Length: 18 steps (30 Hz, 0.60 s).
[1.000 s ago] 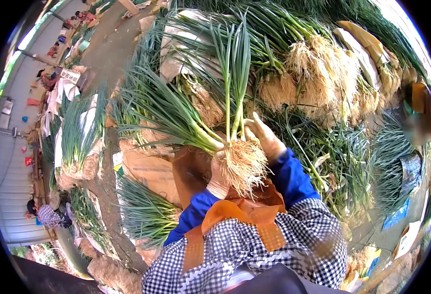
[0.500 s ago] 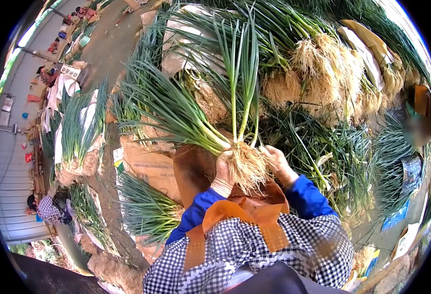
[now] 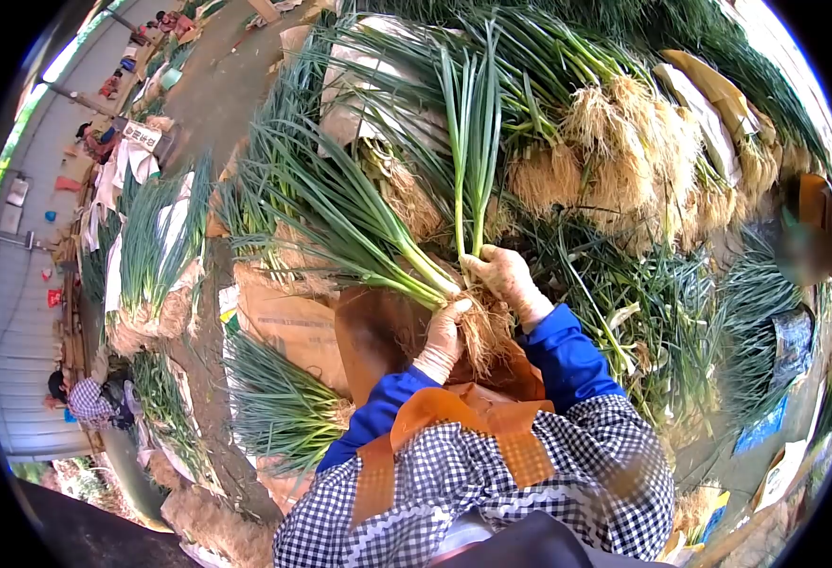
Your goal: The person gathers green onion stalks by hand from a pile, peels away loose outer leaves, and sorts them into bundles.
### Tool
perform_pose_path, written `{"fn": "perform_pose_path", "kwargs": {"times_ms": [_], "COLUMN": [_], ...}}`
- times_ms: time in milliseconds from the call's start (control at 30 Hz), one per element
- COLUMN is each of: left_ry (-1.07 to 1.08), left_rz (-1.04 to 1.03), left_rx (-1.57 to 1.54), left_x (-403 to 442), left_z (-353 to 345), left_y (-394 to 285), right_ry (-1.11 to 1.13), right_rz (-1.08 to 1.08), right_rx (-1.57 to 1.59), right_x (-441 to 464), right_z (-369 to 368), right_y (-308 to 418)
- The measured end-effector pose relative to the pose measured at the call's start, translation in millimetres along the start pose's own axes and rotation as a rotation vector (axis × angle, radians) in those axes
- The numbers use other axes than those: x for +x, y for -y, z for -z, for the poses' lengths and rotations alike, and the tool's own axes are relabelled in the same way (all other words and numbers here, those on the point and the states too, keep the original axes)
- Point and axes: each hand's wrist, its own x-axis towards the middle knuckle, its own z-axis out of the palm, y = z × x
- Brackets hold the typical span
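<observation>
My left hand (image 3: 442,343) is wrapped round the base of a bunch of green onions (image 3: 364,222), whose leaves fan to the upper left. Pale, stringy roots (image 3: 484,339) hang between my hands, over the brown apron (image 3: 378,331). With its fingers closed, my right hand (image 3: 506,277) grips the lower stems of a few upright green onions (image 3: 473,161), close to the roots of the bunch. The fingertips of both hands are partly hidden by stems and roots.
Large bundles with thick roots (image 3: 624,142) lie ahead. Loose leaves (image 3: 662,284) cover the ground at the right. More green onions (image 3: 283,402) and a brown sack (image 3: 293,327) are at the left. A person (image 3: 94,402) is at the far left.
My right hand has moved from the right side of the roots up and inward, onto the upright stems. My left hand still holds the bunch, which has shifted slightly.
</observation>
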Motion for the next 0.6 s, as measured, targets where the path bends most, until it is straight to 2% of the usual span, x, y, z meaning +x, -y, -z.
{"fn": "perform_pose_path", "kwargs": {"times_ms": [67, 100, 167, 233, 267, 300, 367, 433, 500, 567, 600], "left_ry": [-0.067, -0.091, -0.119, -0.141, -0.163, -0.015, -0.13, -0.053, 0.029, 0.116, 0.169], "left_rz": [-0.082, -0.109, -0.161, -0.131, -0.105, -0.093, 0.059, 0.092, 0.189, 0.162, 0.233], "left_rx": [0.068, 0.059, 0.103, 0.092, 0.081, 0.035, -0.03, -0.084, -0.14, -0.089, -0.089], "left_x": [2, 4, 2, 5, 6, 0, 2, 1, 1, -1, 6], "left_z": [-2, -3, -10, -12, -10, -9, -24, -20, -13, -13, -3], "left_y": [6, 11, 14, 12, 11, 3, -4, -9, -12, -19, -21], "right_ry": [-0.137, -0.322, -0.468, -0.458, -0.352, -0.081, 0.083, 0.192, -0.011, -0.108, -0.022], "right_rz": [0.033, 0.166, 0.25, 0.421, 0.514, 0.59, 0.972, 0.662, 0.084, 0.122, 0.059], "right_rx": [-0.144, -0.216, -0.237, -0.216, -0.406, -0.69, -0.15, -0.08, -0.67, -0.271, 0.346], "right_x": [-16, -16, -23, -32, -48, -65, -101, -93, -71, -51, -38], "right_z": [-2, -20, -25, -25, -11, 2, 25, 45, 77, 70, 44], "right_y": [16, -1, -7, -16, 1, 13, 14, -54, -55, -66, -75]}}
